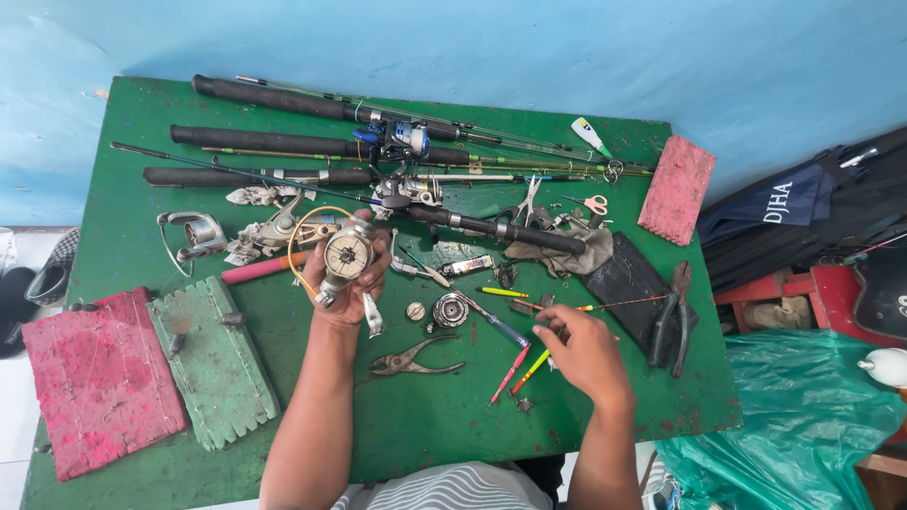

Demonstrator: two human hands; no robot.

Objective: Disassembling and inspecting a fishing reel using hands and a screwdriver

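Note:
My left hand (348, 288) grips a silver fishing reel body (344, 257), lifted a little above the green table (425, 425), its round open side facing up. A yellow line loop curls off the reel's left. My right hand (578, 351) lies low on the table to the right, fingertips pinched on a thin yellow-and-pink float stick (529, 364). Between the hands lie a small round spool (451, 310), a blue-handled screwdriver (496, 324) and open pliers (413, 360).
Three fishing rods (312, 144) with reels lie across the far half. Red foam block (99, 378) and green foam block (213, 359) sit at the left, another red block (676, 189) far right. Large pliers (673, 321), a black pouch (628, 283), scissors (593, 204). Green plastic bag (803, 416) beside the table.

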